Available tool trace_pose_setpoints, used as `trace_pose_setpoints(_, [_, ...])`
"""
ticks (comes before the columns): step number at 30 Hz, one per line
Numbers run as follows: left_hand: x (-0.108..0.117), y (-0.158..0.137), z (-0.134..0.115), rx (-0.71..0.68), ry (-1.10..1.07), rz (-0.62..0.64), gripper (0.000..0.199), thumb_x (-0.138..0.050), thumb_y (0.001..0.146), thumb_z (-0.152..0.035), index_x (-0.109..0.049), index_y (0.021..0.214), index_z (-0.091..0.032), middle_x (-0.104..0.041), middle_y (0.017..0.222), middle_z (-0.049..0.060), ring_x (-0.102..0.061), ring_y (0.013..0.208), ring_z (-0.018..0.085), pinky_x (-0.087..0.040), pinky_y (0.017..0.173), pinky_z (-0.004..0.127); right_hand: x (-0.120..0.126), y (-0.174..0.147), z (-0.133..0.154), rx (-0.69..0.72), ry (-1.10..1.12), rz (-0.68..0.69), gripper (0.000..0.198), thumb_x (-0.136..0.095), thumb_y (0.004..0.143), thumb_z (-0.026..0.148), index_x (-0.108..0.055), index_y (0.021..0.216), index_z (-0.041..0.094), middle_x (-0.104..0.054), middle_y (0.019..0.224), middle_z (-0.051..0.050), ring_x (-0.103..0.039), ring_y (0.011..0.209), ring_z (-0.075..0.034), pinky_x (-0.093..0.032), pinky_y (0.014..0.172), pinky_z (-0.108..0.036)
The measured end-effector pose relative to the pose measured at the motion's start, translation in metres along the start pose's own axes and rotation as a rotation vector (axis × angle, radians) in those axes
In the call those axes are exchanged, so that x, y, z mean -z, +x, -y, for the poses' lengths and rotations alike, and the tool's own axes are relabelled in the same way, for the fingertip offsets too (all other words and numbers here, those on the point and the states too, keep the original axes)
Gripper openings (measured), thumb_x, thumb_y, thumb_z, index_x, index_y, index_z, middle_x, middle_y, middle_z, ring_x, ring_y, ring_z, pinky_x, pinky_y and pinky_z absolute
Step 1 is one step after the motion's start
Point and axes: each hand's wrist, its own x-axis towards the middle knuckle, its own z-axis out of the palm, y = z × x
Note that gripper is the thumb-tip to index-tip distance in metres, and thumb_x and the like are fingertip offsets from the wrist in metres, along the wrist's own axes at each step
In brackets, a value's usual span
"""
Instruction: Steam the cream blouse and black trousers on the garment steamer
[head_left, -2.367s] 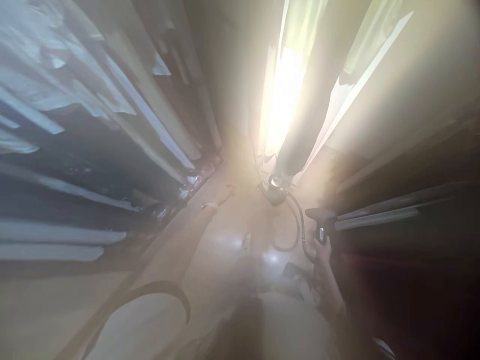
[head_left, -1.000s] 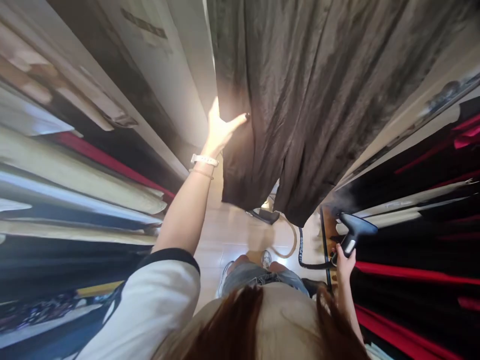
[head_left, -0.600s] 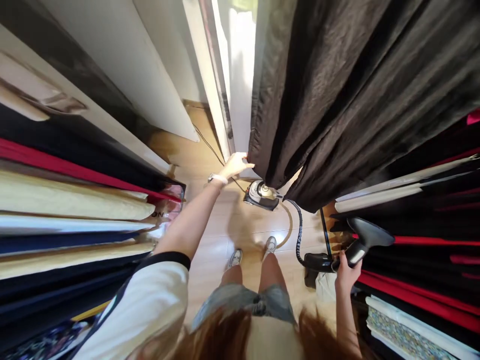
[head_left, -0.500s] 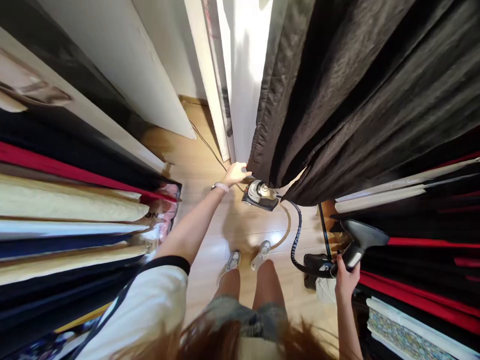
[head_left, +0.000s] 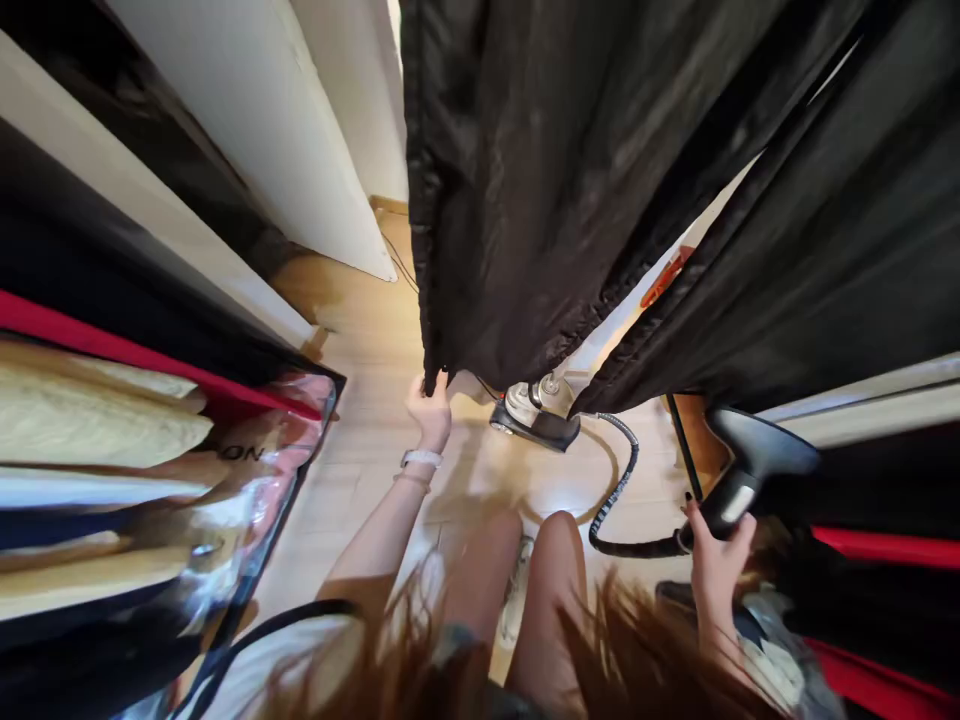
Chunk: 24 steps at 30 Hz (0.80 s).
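Black pleated cloth, perhaps a garment or curtain, hangs from above across the upper middle and right. My left hand pinches its lower left corner and holds that edge out to the left. On the right, my right hand is wrapped round the handle of a black garment steamer head, whose wide flat end points up and away. A dark ribbed hose runs from the handle to the steamer base on the floor, partly hidden behind the cloth's hem.
Hanging garments line the left side, next to a clear plastic bag. More dark and red clothes hang at the right. A white panel stands at the back left. A thin cord crosses the wooden floor.
My left hand has drawn the cloth's corner left and toward me, so the cloth is spread wider. My body has lowered, knees now bent. The steamer head stays at the right in my right hand.
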Motion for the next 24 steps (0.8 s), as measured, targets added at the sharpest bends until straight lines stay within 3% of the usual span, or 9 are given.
trace_pose_setpoints(3, [-0.004, 0.015, 0.038, -0.06, -0.339, -0.21, 0.041, -0.078, 0.074, -0.054, -0.058, 0.084, -0.02, -0.061, 0.082, 0.002, -0.062, 0.083, 0.017, -0.052, 0.079, 0.032, -0.025, -0.004, -0.052, 0.166, 0.097, -0.092, 0.059, -0.083, 0.062, 0.054, -0.058, 0.101, 0.018, -0.057, 0.088, -0.001, -0.056, 0.079, -0.019, -0.048, 0.074, -0.032])
trace_pose_setpoints(7, [0.003, 0.04, 0.057, -0.128, -0.649, -0.173, 0.044, -0.087, 0.067, -0.05, -0.065, 0.094, -0.023, -0.07, 0.094, 0.004, -0.068, 0.09, 0.017, -0.056, 0.079, 0.031, -0.047, -0.014, -0.1, 0.357, 0.076, -0.24, 0.07, -0.081, 0.064, 0.052, -0.061, 0.12, 0.016, -0.057, 0.092, -0.003, -0.053, 0.079, -0.02, -0.047, 0.076, -0.034])
trace_pose_setpoints(10, [0.021, 0.048, 0.059, -0.187, -0.726, -0.138, 0.047, -0.09, 0.063, -0.053, -0.066, 0.09, -0.022, -0.071, 0.094, 0.004, -0.069, 0.09, 0.018, -0.057, 0.079, 0.03, -0.063, -0.026, -0.11, 0.331, 0.128, -0.198, 0.073, -0.08, 0.067, 0.054, -0.06, 0.126, 0.016, -0.056, 0.082, -0.001, -0.052, 0.065, -0.018, -0.047, 0.061, -0.032])
trace_pose_setpoints(13, [0.044, 0.05, 0.059, -0.154, -0.766, -0.072, 0.05, -0.088, 0.063, -0.059, -0.06, 0.077, -0.02, -0.071, 0.086, 0.006, -0.07, 0.085, 0.019, -0.058, 0.076, 0.031, -0.081, -0.032, -0.101, 0.308, 0.213, -0.075, 0.077, -0.078, 0.07, 0.057, -0.057, 0.132, 0.015, -0.056, 0.075, 0.001, -0.052, 0.052, -0.016, -0.045, 0.05, -0.03])
trace_pose_setpoints(15, [0.059, 0.052, 0.057, -0.125, -0.798, -0.029, 0.049, -0.09, 0.062, -0.057, -0.059, 0.075, -0.02, -0.072, 0.089, 0.007, -0.07, 0.09, 0.02, -0.059, 0.079, 0.033, -0.088, -0.03, -0.085, 0.393, 0.173, -0.057, 0.08, -0.078, 0.069, 0.057, -0.057, 0.133, 0.014, -0.06, 0.077, -0.001, -0.053, 0.052, -0.016, -0.046, 0.052, -0.03])
trace_pose_setpoints(19, [0.083, 0.062, 0.05, -0.123, -0.902, 0.043, 0.037, -0.092, 0.063, -0.046, -0.07, 0.086, -0.027, -0.076, 0.106, 0.003, -0.066, 0.115, 0.023, -0.058, 0.098, 0.039, -0.091, -0.027, -0.038, 0.725, 0.018, -0.06, 0.08, -0.076, 0.069, 0.06, -0.06, 0.133, 0.015, -0.069, 0.102, -0.01, -0.064, 0.075, -0.021, -0.052, 0.07, -0.033])
trace_pose_setpoints(21, [0.09, 0.067, 0.047, -0.098, -0.949, 0.05, 0.03, -0.088, 0.068, -0.047, -0.071, 0.087, -0.03, -0.076, 0.11, -0.002, -0.062, 0.124, 0.023, -0.055, 0.106, 0.043, -0.091, -0.033, -0.013, 0.907, -0.057, 0.023, 0.074, -0.075, 0.073, 0.057, -0.06, 0.135, 0.018, -0.069, 0.113, -0.011, -0.067, 0.087, -0.024, -0.053, 0.075, -0.032])
trace_pose_setpoints(24, [0.097, 0.07, 0.04, -0.066, -1.001, 0.083, 0.027, -0.08, 0.076, -0.051, -0.072, 0.089, -0.028, -0.077, 0.111, -0.004, -0.058, 0.13, 0.021, -0.049, 0.113, 0.042, -0.097, -0.045, 0.022, 1.145, -0.194, 0.222, 0.065, -0.071, 0.082, 0.049, -0.057, 0.139, 0.022, -0.072, 0.113, -0.007, -0.071, 0.089, -0.022, -0.055, 0.072, -0.028])
